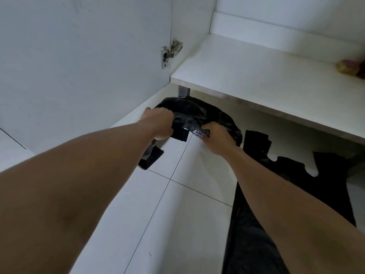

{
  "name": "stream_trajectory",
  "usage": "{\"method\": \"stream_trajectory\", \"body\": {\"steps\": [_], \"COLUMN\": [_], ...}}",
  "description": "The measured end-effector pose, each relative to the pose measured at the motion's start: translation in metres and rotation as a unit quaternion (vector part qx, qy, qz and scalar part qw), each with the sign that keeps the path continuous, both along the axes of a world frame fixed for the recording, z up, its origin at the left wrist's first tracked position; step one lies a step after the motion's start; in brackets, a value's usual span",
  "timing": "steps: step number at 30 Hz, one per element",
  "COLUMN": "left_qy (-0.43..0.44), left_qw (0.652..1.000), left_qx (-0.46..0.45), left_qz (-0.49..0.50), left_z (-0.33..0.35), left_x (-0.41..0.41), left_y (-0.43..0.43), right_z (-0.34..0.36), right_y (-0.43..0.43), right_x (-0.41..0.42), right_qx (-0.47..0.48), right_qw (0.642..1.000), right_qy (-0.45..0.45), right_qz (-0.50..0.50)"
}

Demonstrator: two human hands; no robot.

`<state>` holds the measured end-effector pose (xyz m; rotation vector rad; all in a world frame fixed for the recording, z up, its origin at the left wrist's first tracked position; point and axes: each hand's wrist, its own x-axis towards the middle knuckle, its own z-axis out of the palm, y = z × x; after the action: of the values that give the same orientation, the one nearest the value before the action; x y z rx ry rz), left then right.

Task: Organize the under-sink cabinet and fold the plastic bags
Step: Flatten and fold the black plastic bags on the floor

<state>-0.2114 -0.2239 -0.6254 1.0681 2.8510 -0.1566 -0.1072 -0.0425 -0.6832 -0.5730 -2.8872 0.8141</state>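
Note:
A crumpled black plastic bag hangs just above the tiled floor in front of the cabinet's lower edge. My left hand grips its left side, and a handle strip of the bag dangles below that hand. My right hand pinches a shiny twisted part of the same bag at its right side. More black plastic bags lie flat on the floor to the right, partly under the cabinet. The white cabinet floor board is above the bags.
The open cabinet door stands at the left with a metal hinge. A yellowish object sits at the cabinet's far right. A metal cabinet leg is behind the held bag. White floor tiles fill the foreground, with my dark trouser leg.

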Motion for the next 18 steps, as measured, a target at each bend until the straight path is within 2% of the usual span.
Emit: {"method": "stream_trajectory", "body": {"steps": [2,4,6,10,13,15,18], "left_qy": [0.04,0.066,0.086,0.132,0.168,0.178,0.17], "left_qw": [0.999,0.997,0.995,0.991,0.985,0.978,0.959], "left_qx": [0.032,0.045,0.038,0.004,0.033,0.094,0.205], "left_qz": [0.008,0.014,0.017,0.018,0.027,0.046,0.092], "left_z": [0.009,0.018,0.03,0.059,0.081,0.098,0.122], "left_x": [-0.003,-0.002,0.002,0.014,0.025,0.036,0.051], "left_y": [-0.001,-0.003,-0.005,-0.005,-0.002,0.002,0.013], "right_z": [0.007,0.018,0.031,0.064,0.098,0.123,0.159], "right_y": [-0.005,-0.008,-0.008,-0.005,-0.005,-0.01,-0.009], "right_x": [0.008,0.013,0.017,0.026,0.038,0.049,0.064], "right_qx": [0.028,-0.009,-0.038,0.047,-0.03,-0.122,-0.184], "right_qw": [0.997,0.995,0.996,0.997,0.998,0.991,0.976], "right_qy": [0.064,0.094,0.086,0.057,0.052,0.055,0.112], "right_qz": [-0.036,-0.035,-0.009,0.033,0.035,0.018,-0.036]}}
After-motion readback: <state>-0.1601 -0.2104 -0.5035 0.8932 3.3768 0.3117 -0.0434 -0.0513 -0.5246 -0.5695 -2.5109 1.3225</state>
